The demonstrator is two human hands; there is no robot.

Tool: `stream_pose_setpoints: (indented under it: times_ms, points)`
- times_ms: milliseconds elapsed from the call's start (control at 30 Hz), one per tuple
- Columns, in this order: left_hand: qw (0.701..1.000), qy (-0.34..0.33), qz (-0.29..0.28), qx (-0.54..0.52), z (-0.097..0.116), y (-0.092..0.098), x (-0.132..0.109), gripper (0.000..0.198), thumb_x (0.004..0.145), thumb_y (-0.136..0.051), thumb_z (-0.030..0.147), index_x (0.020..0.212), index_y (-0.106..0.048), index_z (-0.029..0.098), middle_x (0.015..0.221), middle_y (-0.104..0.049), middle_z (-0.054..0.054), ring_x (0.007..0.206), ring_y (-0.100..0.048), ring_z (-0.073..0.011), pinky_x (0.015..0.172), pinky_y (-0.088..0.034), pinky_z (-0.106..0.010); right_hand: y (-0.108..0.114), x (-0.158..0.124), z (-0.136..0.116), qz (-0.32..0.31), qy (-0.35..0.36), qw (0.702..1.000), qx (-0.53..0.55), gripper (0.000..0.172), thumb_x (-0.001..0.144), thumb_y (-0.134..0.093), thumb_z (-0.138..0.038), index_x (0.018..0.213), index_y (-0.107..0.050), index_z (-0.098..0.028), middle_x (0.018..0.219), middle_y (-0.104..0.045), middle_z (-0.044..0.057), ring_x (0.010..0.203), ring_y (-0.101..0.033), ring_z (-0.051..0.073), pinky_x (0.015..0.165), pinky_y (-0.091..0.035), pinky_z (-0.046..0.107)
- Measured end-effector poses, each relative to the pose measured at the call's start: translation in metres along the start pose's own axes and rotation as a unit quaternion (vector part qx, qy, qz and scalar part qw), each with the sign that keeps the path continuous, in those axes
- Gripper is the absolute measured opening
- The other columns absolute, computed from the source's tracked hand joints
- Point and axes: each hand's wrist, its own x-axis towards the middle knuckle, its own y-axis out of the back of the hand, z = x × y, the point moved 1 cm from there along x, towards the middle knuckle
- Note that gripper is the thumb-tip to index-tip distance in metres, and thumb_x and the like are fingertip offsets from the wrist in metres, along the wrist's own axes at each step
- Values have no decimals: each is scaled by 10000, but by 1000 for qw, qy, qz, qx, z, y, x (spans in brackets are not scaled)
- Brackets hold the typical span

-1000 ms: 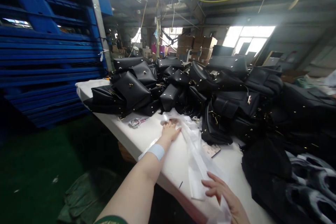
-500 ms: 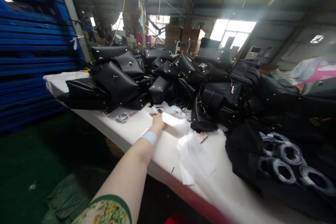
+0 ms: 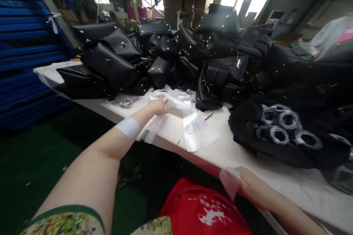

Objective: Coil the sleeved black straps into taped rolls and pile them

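Observation:
My left hand (image 3: pixel 159 105) reaches across the table, fingers closed on the near edge of a loose pile of clear plastic bags (image 3: pixel 197 126). A pale patch (image 3: pixel 128 127) is on that forearm. Low on the right, at the table's front edge, my right hand (image 3: pixel 247 181) pinches a small translucent plastic bag (image 3: pixel 230 183); motion blurs its fingers. Behind the pile lie many black handbags (image 3: pixel 110 66) with gold-coloured fittings. A phone-like flat object (image 3: pixel 206 114) peeks out beside the plastic.
Rolls wrapped in clear film (image 3: pixel 286 119) sit on black material at the right. A small clear packet (image 3: pixel 128 102) lies left of the plastic. The white table (image 3: pixel 220 158) has its front edge close to me. Blue stacked racks (image 3: pixel 22 44) stand at the left. Red cloth (image 3: pixel 204 209) covers my lap.
My right hand has come into view at the lower right with a plastic bag. My left hand still reaches to the plastic pile. The view has tilted down, showing the red cloth.

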Motion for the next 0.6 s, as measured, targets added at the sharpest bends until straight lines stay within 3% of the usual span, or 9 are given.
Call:
stream_pose_setpoints:
  times_ms: [67,167,267,333,400,467,533,600]
  points:
    - [1000,-3,-16,24,2,10,-39,577,642,-775,159,1195,-613,143,1499,-418,-154,1214,-551,-367,1080,-369,-461,-20,35,-19,-100,21,994,43,410,913,-455,-447,625,-610,-200,613,-624,-6,565,-543,155,554,-448,255]
    - [998,-56,-7,-14,14,16,-116,540,770,-677,234,1295,-556,188,1444,-491,-118,1290,-500,-322,1114,-356,-437,-62,101,-51,-118,29,980,158,453,901,-422,-512,631,-586,-187,582,-580,13,600,-539,167,577,-453,268]
    - [981,-62,-21,-182,29,11,-192,607,778,-687,293,1351,-508,203,1343,-592,-107,1228,-565,-278,1079,-426,-408,-106,144,-75,-131,7,956,263,416,890,-431,-501,683,-606,-186,573,-566,21,610,-546,177,570,-461,280]
    - [952,-31,-2,-303,36,4,-226,695,766,-712,304,1402,-452,194,1354,-586,-126,1206,-586,-282,1050,-461,-422,-127,156,-84,-162,2,949,271,373,871,-468,-468,686,-616,-180,566,-567,24,598,-542,177,552,-454,282]
    - [921,14,54,-385,37,-4,-244,764,745,-740,316,1426,-421,183,1366,-574,-149,1204,-589,-293,1025,-483,-433,-143,161,-89,-197,5,948,251,362,854,-492,-441,639,-601,-171,543,-554,17,556,-515,160,516,-424,265]
    - [896,57,143,-417,32,-10,-250,745,703,-775,333,1377,-493,186,1341,-594,-148,1195,-594,-298,1008,-493,-430,-156,162,-93,-225,25,949,220,363,841,-509,-420,595,-575,-163,533,-539,0,525,-488,135,501,-396,244]
    - [872,95,233,-421,21,-9,-249,510,703,-761,361,1171,-664,181,1219,-675,-127,1127,-632,-291,969,-515,-415,-169,162,-98,-247,70,951,171,338,826,-548,-401,597,-577,-155,542,-539,-16,525,-488,122,520,-392,231]
    - [851,143,307,-403,2,6,-251,300,756,-695,387,949,-740,161,1023,-743,-106,970,-688,-272,878,-553,-406,-179,159,-103,-271,130,949,93,306,822,-588,-408,655,-611,-153,566,-558,-22,544,-507,122,556,-410,232]
